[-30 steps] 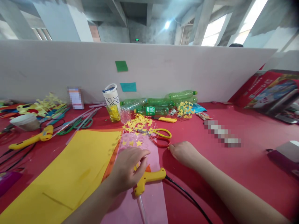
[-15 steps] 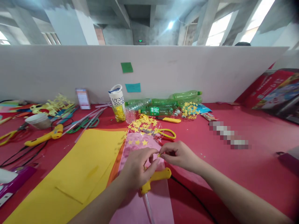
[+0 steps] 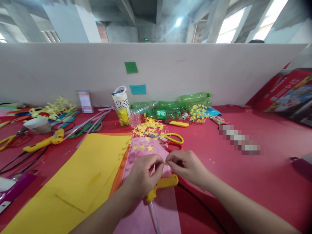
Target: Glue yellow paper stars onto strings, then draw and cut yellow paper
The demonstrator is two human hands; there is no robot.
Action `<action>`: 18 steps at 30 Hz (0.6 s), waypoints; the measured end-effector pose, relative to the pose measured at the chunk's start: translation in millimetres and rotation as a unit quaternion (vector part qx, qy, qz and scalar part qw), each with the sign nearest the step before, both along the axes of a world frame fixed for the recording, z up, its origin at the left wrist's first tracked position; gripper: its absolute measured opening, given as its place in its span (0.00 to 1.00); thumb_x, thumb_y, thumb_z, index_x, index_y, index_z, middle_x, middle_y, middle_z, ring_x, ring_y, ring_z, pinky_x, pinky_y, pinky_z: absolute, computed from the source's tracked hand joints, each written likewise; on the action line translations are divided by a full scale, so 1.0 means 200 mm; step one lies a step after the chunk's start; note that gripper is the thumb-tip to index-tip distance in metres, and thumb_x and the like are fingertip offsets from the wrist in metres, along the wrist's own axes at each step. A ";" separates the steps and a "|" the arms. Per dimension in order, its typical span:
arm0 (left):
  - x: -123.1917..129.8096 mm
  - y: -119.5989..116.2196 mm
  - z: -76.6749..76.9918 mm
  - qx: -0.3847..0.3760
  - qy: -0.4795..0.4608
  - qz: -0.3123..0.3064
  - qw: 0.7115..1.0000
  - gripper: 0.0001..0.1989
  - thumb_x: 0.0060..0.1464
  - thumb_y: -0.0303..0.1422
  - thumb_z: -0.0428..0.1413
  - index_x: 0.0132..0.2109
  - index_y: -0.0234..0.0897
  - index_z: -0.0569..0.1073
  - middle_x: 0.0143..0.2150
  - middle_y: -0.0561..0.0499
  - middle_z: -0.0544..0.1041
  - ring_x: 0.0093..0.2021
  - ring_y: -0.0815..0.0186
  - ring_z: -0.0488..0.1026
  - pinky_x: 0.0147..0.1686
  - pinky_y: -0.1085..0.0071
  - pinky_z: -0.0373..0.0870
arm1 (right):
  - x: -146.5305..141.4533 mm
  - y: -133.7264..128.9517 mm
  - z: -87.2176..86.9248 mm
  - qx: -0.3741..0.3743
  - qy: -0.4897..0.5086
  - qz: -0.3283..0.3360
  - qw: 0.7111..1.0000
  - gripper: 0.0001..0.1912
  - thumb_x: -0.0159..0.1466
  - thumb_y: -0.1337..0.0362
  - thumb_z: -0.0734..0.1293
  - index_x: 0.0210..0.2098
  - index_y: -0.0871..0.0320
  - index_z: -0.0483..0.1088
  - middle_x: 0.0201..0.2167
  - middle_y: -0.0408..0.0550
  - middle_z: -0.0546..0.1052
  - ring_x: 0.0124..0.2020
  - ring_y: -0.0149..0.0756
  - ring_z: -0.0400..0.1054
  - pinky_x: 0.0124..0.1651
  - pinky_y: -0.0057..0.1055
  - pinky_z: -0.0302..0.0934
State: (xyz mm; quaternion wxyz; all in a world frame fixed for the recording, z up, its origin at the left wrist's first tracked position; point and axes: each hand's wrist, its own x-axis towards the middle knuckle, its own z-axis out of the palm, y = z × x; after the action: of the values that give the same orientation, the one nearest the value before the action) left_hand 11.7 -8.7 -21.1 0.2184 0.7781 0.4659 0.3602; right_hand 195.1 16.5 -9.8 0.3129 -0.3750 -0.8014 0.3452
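My left hand (image 3: 145,172) and my right hand (image 3: 188,165) meet fingertip to fingertip over the pink paper (image 3: 167,208). Both are closed, pinching a tiny yellow paper star (image 3: 166,163) between them; most of it is hidden by the fingers. Just below my left fingers lies a yellow glue gun (image 3: 168,182), its clear glue stick (image 3: 154,216) pointing towards me and its black cord running off to the right. Beyond my hands a few loose yellow stars (image 3: 150,148) rest in a row on the pink paper, with a heap of stars (image 3: 148,128) behind them.
Yellow sheets (image 3: 80,175) lie on the left. Behind the hands are yellow-handled scissors (image 3: 176,138), a yellow cutter (image 3: 179,123), green bottles (image 3: 172,105) and a white cup (image 3: 121,99). A second glue gun (image 3: 46,141) lies far left. A white partition (image 3: 195,70) closes the back.
My left and right fingertips have drawn closer together around the small star, which shows less now. The view has shifted slightly; the glue gun and papers stay put.
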 end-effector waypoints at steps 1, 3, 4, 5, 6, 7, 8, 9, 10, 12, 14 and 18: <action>0.00 0.00 0.00 0.002 -0.001 -0.001 1.000 0.07 0.56 0.28 0.49 0.30 0.37 0.67 0.24 0.56 0.67 0.23 0.73 0.60 0.24 0.75 0.56 | 0.00 0.00 0.00 0.001 0.005 -0.002 1.000 0.06 0.59 0.69 0.61 0.30 0.59 0.70 0.18 0.37 0.66 0.20 0.25 0.57 0.24 0.21 0.50; 0.00 0.00 0.00 0.013 0.000 -0.005 1.000 0.07 0.56 0.28 0.48 0.31 0.37 0.68 0.23 0.56 0.67 0.22 0.73 0.60 0.24 0.75 0.56 | -0.01 0.00 -0.01 0.006 0.007 -0.010 1.000 0.06 0.60 0.69 0.61 0.30 0.59 0.70 0.17 0.37 0.65 0.19 0.25 0.56 0.24 0.22 0.50; 0.00 0.00 0.00 0.020 0.002 -0.005 1.000 0.07 0.56 0.27 0.48 0.31 0.37 0.68 0.23 0.56 0.67 0.22 0.73 0.60 0.23 0.75 0.56 | -0.01 -0.01 -0.01 0.007 0.007 -0.015 1.000 0.06 0.60 0.69 0.61 0.30 0.59 0.70 0.17 0.37 0.64 0.19 0.25 0.55 0.24 0.22 0.49; 0.00 0.00 0.01 0.029 0.003 -0.005 1.000 0.07 0.56 0.27 0.48 0.31 0.37 0.68 0.23 0.56 0.67 0.22 0.73 0.60 0.23 0.75 0.56 | -0.01 -0.01 -0.01 0.009 0.006 -0.020 1.000 0.06 0.60 0.68 0.61 0.30 0.59 0.70 0.17 0.37 0.64 0.19 0.25 0.55 0.24 0.22 0.49; 0.00 0.00 0.01 0.036 0.005 -0.004 0.999 0.07 0.56 0.27 0.49 0.31 0.37 0.68 0.23 0.56 0.67 0.22 0.73 0.60 0.23 0.75 0.55 | -0.01 -0.01 -0.01 0.010 0.006 -0.026 1.000 0.07 0.60 0.68 0.61 0.30 0.59 0.70 0.17 0.37 0.64 0.19 0.25 0.55 0.23 0.22 0.49; -0.01 0.00 0.01 0.040 0.006 -0.003 0.999 0.06 0.56 0.27 0.49 0.31 0.37 0.68 0.23 0.56 0.67 0.22 0.73 0.59 0.22 0.75 0.55 | -0.01 -0.01 -0.01 0.012 0.006 -0.031 0.999 0.07 0.60 0.67 0.61 0.30 0.59 0.70 0.17 0.37 0.64 0.19 0.25 0.55 0.23 0.22 0.49; -0.01 0.00 0.01 0.042 0.006 -0.004 0.999 0.06 0.55 0.27 0.49 0.31 0.37 0.68 0.23 0.56 0.67 0.21 0.73 0.59 0.22 0.75 0.55 | -0.01 -0.02 0.00 0.014 0.007 -0.036 0.999 0.07 0.60 0.67 0.61 0.30 0.59 0.70 0.17 0.37 0.64 0.19 0.25 0.55 0.23 0.22 0.49; -0.01 0.00 0.01 0.041 0.005 -0.005 0.999 0.06 0.55 0.27 0.49 0.31 0.37 0.68 0.23 0.56 0.67 0.21 0.73 0.59 0.22 0.75 0.55 | -0.02 -0.02 0.00 0.016 0.008 -0.039 0.999 0.07 0.61 0.67 0.61 0.30 0.59 0.71 0.17 0.37 0.64 0.19 0.25 0.55 0.23 0.22 0.49; 0.00 0.00 0.01 0.035 0.003 -0.007 0.999 0.06 0.55 0.27 0.49 0.31 0.37 0.68 0.23 0.56 0.67 0.22 0.73 0.60 0.22 0.75 0.55 | -0.02 -0.02 0.00 0.019 0.009 -0.042 0.999 0.07 0.60 0.67 0.61 0.30 0.58 0.71 0.17 0.37 0.64 0.19 0.25 0.56 0.23 0.22 0.49; 0.00 0.00 0.01 0.022 -0.006 -0.011 1.000 0.06 0.55 0.27 0.49 0.31 0.37 0.68 0.23 0.56 0.67 0.22 0.73 0.60 0.22 0.76 0.56 | -0.02 -0.02 -0.01 0.026 0.012 -0.043 0.999 0.07 0.61 0.67 0.61 0.31 0.59 0.71 0.17 0.37 0.64 0.19 0.25 0.56 0.24 0.22 0.50; 0.00 0.00 0.00 0.020 -0.014 -0.013 1.000 0.07 0.56 0.27 0.49 0.30 0.37 0.68 0.23 0.56 0.67 0.23 0.73 0.61 0.23 0.76 0.57 | -0.01 -0.02 -0.01 0.032 0.013 -0.038 0.999 0.07 0.61 0.67 0.61 0.31 0.59 0.71 0.18 0.37 0.65 0.19 0.25 0.57 0.24 0.22 0.50; -0.03 0.00 0.02 0.071 -0.021 -0.008 0.997 0.06 0.56 0.26 0.50 0.31 0.37 0.69 0.23 0.56 0.67 0.23 0.73 0.61 0.25 0.75 0.58 | 0.00 -0.03 -0.01 0.058 -0.022 -0.021 0.998 0.09 0.62 0.67 0.60 0.38 0.59 0.71 0.18 0.38 0.67 0.19 0.26 0.58 0.25 0.23 0.52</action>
State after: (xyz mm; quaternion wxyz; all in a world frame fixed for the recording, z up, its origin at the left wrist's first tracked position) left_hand 5.2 -8.9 -17.6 0.1750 0.7876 0.4283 0.4070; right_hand 195.5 11.5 -12.0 0.3236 -0.3808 -0.8188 0.2826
